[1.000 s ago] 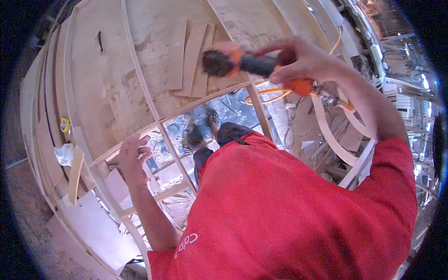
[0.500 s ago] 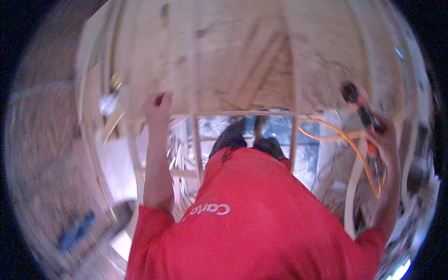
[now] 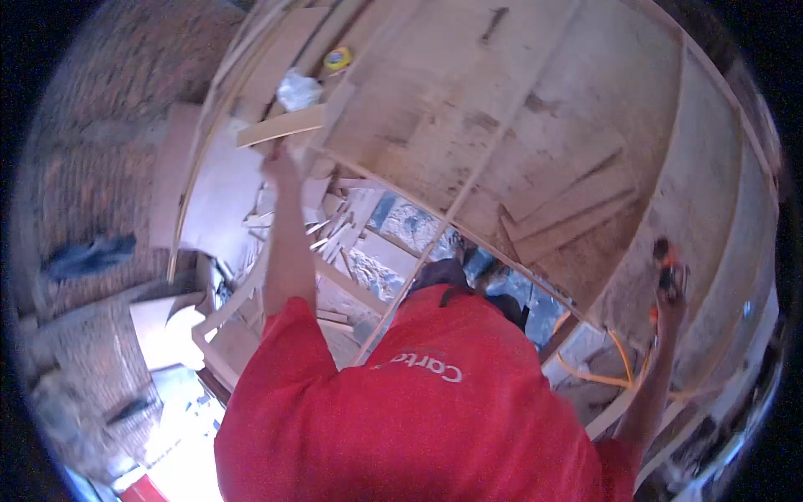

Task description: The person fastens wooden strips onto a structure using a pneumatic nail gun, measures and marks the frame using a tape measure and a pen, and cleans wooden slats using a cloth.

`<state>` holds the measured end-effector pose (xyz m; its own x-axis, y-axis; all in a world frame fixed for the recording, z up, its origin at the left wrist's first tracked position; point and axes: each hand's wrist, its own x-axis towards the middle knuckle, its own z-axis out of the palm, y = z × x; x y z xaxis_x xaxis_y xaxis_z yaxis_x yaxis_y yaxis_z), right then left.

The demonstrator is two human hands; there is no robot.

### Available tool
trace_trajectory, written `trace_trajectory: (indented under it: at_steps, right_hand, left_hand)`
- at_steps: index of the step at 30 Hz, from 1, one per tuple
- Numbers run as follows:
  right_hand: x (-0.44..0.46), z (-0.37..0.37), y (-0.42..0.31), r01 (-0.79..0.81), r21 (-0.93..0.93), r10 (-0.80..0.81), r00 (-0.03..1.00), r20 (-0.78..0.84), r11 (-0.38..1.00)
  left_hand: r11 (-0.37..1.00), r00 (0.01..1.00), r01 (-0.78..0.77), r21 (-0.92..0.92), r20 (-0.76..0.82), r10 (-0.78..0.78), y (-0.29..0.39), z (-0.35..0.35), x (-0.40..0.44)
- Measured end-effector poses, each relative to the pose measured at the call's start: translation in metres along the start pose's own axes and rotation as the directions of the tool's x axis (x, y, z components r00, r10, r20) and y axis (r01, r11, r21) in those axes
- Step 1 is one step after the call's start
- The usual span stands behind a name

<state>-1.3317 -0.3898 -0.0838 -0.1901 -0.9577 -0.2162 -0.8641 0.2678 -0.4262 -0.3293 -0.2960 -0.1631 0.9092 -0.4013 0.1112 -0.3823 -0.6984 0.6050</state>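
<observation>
My left hand reaches to the lower edge of a short, pale wood strip. Its fingers are small and blurred, so I cannot make out whether they grip the strip. On the right, my right hand is wrapped round a black and orange nail gun held over the wooden panel. An orange hose loops below that hand. Just above the strip lie a clear plastic bag and a yellow tape measure.
Thin wood battens cross the panel. Several loose brown boards lie on it. Wood offcuts are scattered below the panel's near edge. A brick wall stands at the left, with a dark blue cloth beside it.
The view has turned and shifted left, so the panel now appears tilted. My left hand has moved from over the panel to the wood strip. My right hand still holds the nail gun.
</observation>
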Motion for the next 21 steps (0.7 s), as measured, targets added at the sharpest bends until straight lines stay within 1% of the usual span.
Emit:
trace_trajectory:
  at_steps: [1,3,5,6,7,9,10,12,14,15,18,20,21]
  right_hand:
    - [0.009,0.003,-0.014,0.036,-0.018,-0.036,0.999,-0.004,0.999]
    - [0.007,0.005,-0.040,0.089,0.006,-0.089,0.996,0.003,0.996]
    - [0.003,0.009,-0.061,0.152,0.083,-0.154,0.988,0.009,0.985]
    - [0.002,0.013,-0.071,0.151,0.131,-0.154,0.988,0.016,0.980]
    - [-0.002,0.016,-0.082,0.114,0.165,-0.120,0.992,0.026,0.980]
    - [0.002,0.013,-0.096,-0.126,0.199,0.102,0.987,0.124,0.972]
    - [-0.007,0.009,-0.103,-0.219,0.019,0.214,0.966,0.144,0.976]
    - [-0.044,-0.007,-0.111,-0.245,0.004,0.239,0.949,0.207,0.969]
    - [-0.058,0.008,-0.104,-0.125,-0.051,0.131,0.979,0.154,0.991]
    - [-0.038,0.011,-0.107,-0.170,-0.053,0.176,0.974,0.144,0.984]
    - [-0.041,0.016,-0.113,-0.210,-0.001,0.207,0.964,0.166,0.978]
    - [-0.048,0.020,-0.099,-0.089,-0.056,0.094,0.992,0.090,0.994]
    - [-0.064,0.002,-0.117,-0.315,0.169,0.271,0.932,0.239,0.934]
  left_hand:
    - [0.994,0.997,-0.030,0.103,0.068,0.023,-0.009,0.001,0.019]
    - [0.955,0.971,-0.164,0.246,0.212,0.112,-0.015,0.007,0.039]
    - [0.934,0.939,-0.248,0.255,0.301,0.167,-0.008,0.025,0.050]
    - [0.930,0.927,-0.277,0.243,0.323,0.192,-0.005,0.030,0.055]
    - [0.928,0.917,-0.298,0.225,0.336,0.213,-0.002,0.040,0.058]
    - [0.936,0.914,-0.308,0.171,0.326,0.242,0.022,0.047,0.040]
    - [0.939,0.910,-0.313,0.140,0.328,0.254,0.027,0.047,0.032]
    - [0.947,0.907,-0.320,0.035,0.302,0.295,0.054,0.044,0.000]
    - [0.945,0.899,-0.319,-0.069,0.295,0.325,0.070,0.051,-0.029]
    - [0.943,0.886,-0.320,-0.097,0.323,0.334,0.095,0.066,-0.043]
    - [0.935,0.854,-0.294,-0.196,0.385,0.349,0.136,0.068,-0.093]
    - [0.929,0.821,-0.275,-0.247,0.442,0.361,0.157,0.065,-0.133]
    - [0.925,0.803,-0.264,-0.273,0.470,0.368,0.164,0.062,-0.151]
